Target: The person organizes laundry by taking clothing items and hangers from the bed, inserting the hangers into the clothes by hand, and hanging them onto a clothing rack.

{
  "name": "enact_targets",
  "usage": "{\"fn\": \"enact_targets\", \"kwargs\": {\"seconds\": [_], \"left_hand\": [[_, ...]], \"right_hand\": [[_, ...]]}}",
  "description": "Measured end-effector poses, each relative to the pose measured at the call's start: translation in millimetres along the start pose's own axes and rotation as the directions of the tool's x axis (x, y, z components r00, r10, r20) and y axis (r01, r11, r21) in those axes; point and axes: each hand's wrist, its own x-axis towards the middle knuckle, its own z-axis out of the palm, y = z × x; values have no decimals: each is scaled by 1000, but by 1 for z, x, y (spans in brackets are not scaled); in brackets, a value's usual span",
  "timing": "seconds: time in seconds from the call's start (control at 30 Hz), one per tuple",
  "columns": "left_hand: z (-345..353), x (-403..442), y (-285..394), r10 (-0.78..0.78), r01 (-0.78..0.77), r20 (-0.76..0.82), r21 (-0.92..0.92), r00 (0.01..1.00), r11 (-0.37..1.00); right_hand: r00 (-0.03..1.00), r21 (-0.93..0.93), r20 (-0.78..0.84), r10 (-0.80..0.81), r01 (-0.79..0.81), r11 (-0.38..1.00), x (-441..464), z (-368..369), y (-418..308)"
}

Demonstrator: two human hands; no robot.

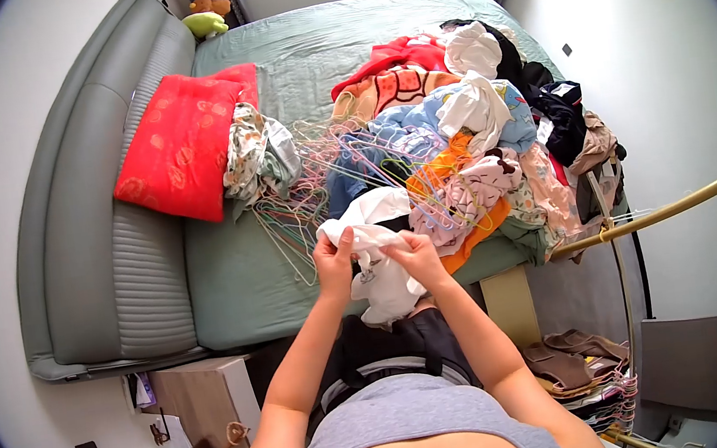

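Observation:
Both hands grip a white garment (377,290) with a dark print, held up in front of my body at the bed's near side. My left hand (333,258) pinches its left part, and my right hand (416,257) pinches the right part a short way off. The lower part of the cloth hangs toward my lap. Just beyond lies a big heap of clothes (419,131) in many colours. A tangle of thin wire hangers (303,177) spreads along the heap's left side, and some lie over it. The garment's exact kind is hard to make out.
Red pillows (179,147) and a crumpled leaf-patterned cloth (256,156) lie by the grey headboard (80,213). To the right, a gold-coloured rail (670,211) juts out, with hangers and brown garments (572,357) below. A bedside cabinet (228,401) stands at lower left.

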Motion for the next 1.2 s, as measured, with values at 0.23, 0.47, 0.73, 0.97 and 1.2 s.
{"fn": "enact_targets", "kwargs": {"seconds": [0.23,0.47,0.73,0.97,1.2], "left_hand": [[-20,14,-1,208,-310,259,464,943,830],[16,28,-19,-126,-501,510,860,851,97],[49,57,-58,-33,-224,239,943,970,245],[70,53,-70,85,-121,102,957,991,264],[76,62,-75,207,-62,7,963,978,264]], "right_hand": [[944,159,-324,67,-15,987,29,-44,12],[989,112,-59,138,-131,985,53,-59,17],[938,-214,-326,115,-192,958,94,-202,146],[691,-586,-538,482,-718,375,75,-292,192],[908,-277,-411,-82,-39,960,68,-239,141]]}}
